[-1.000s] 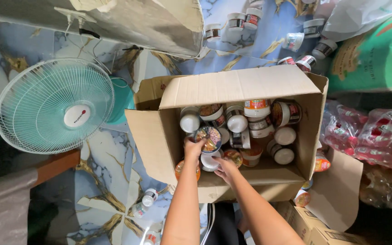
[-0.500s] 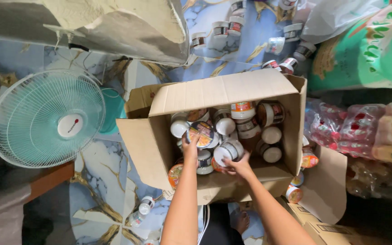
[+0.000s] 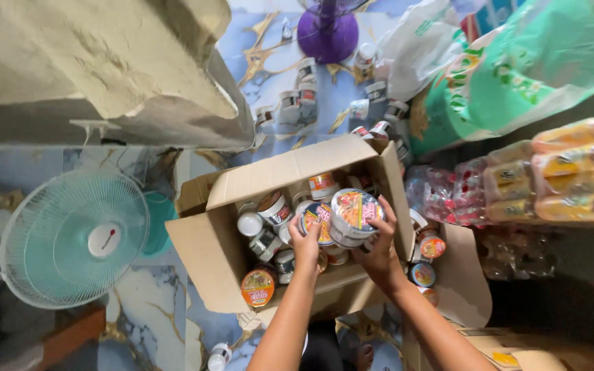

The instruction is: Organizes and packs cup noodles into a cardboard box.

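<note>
While both arms reach into the cardboard box point(image 3: 221, 257), the right hand point(image 3: 379, 253) grips a noodle cup point(image 3: 355, 213), and the left hand point(image 3: 305, 244) closes around a smaller cup point(image 3: 317, 221) just beside it

Box point(image 3: 214, 254) open from above; upright flaps point(image 3: 311, 168) and packed cups point(image 3: 269, 206) crowd hands.

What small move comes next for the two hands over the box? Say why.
Probably lift both cups straight up past the flaps: the left hand and right hand each grip a noodle cup just above the open cardboard box, with more cups packed below.
</note>
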